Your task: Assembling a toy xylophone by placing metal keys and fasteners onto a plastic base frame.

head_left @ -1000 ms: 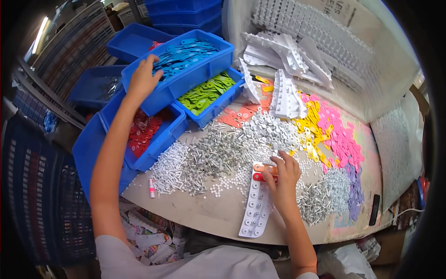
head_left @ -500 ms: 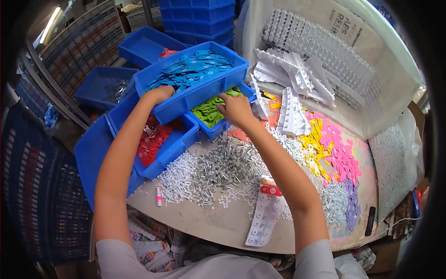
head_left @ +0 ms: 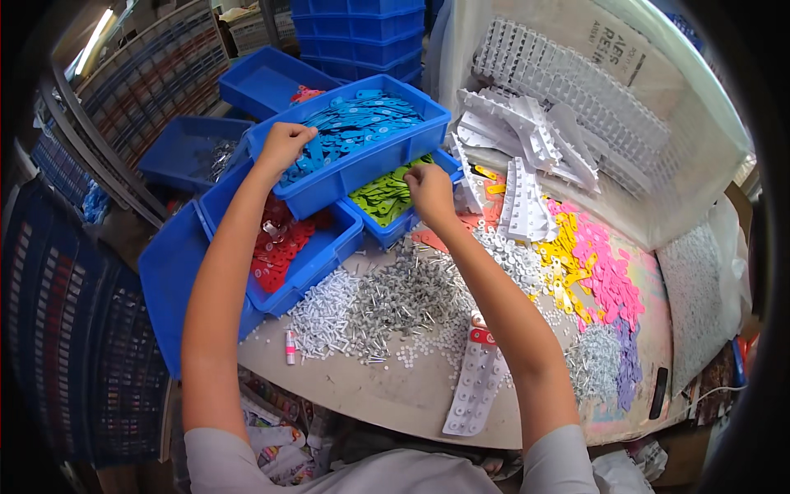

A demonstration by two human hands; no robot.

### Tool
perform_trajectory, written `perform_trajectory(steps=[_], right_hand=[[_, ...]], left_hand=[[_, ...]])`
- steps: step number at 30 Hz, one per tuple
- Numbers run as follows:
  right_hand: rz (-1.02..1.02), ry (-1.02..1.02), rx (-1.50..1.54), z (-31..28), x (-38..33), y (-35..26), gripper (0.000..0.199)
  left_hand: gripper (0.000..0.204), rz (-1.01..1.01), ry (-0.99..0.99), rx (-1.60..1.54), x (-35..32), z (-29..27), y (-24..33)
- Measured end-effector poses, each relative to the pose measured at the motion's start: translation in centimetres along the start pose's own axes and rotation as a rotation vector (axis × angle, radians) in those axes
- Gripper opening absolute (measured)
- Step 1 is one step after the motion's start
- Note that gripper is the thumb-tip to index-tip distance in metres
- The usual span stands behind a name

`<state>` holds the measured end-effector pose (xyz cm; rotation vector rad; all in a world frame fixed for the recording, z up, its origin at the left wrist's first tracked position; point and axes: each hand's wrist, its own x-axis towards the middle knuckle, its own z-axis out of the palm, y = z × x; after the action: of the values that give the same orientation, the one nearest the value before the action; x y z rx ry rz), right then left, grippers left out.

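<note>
My left hand [head_left: 285, 146] is pinched above the left end of a blue bin [head_left: 362, 156] heaped with flat blue plastic strips [head_left: 366, 119]. One blue strip [head_left: 314, 148] shows at its fingertips. My right hand [head_left: 431, 194] is closed, fingertips down, at the edge of a lower bin of lime-green strips [head_left: 383, 193]; whatever it pinches is hidden. Below my right forearm, a white studded plastic plate [head_left: 476, 391] lies on the table, a red strip [head_left: 480, 336] across its far end.
Loose white and metal pins [head_left: 395, 292] are piled mid-table, with a small pink-and-white tube [head_left: 290, 347] beside them. A bin of red strips [head_left: 280, 255] stands at left. Yellow [head_left: 568, 272], pink [head_left: 605, 272] and purple strips [head_left: 627, 362] lie at right, near white molded racks [head_left: 522, 198].
My left hand has risen out of the blue strips, a blue strip now at its fingertips. My right hand has closed and shifted slightly at the green strips. The whole view has shifted slightly.
</note>
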<state>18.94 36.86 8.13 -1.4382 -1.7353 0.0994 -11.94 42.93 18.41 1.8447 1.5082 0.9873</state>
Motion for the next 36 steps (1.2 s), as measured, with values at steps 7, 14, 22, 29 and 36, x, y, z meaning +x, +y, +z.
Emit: perform_trajectory(steps=[7, 14, 22, 29, 36], right_hand=[[0.344, -0.145, 0.713, -11.7, -6.7, -2.5, 0.017], [0.574, -0.149, 0.967, -20.8, -18.4, -4.7, 0.019], [0.677, -0.149, 0.75, -24.7, -26.3, -4.1, 0.012], [0.375, -0.224, 0.077, -25.3, -29.1, -4.6, 0.006], [0.298, -0.25, 0.038, -22.9, -30.8, -5.1, 0.009]], left_hand=[[0.038, 0.03, 0.056, -0.352, -2.6, 0.0, 3.1], [0.034, 0.156, 0.039, -0.389, -3.5, 0.0, 2.6], [0.025, 0.096, 0.002, -0.406, -7.0, 2.6, 5.6], [0.012, 0.05, -0.405, -0.544, -22.9, 13.1, 10.6], [0.013, -0.09, -0.608, -0.449, -29.7, 20.0, 10.5]])
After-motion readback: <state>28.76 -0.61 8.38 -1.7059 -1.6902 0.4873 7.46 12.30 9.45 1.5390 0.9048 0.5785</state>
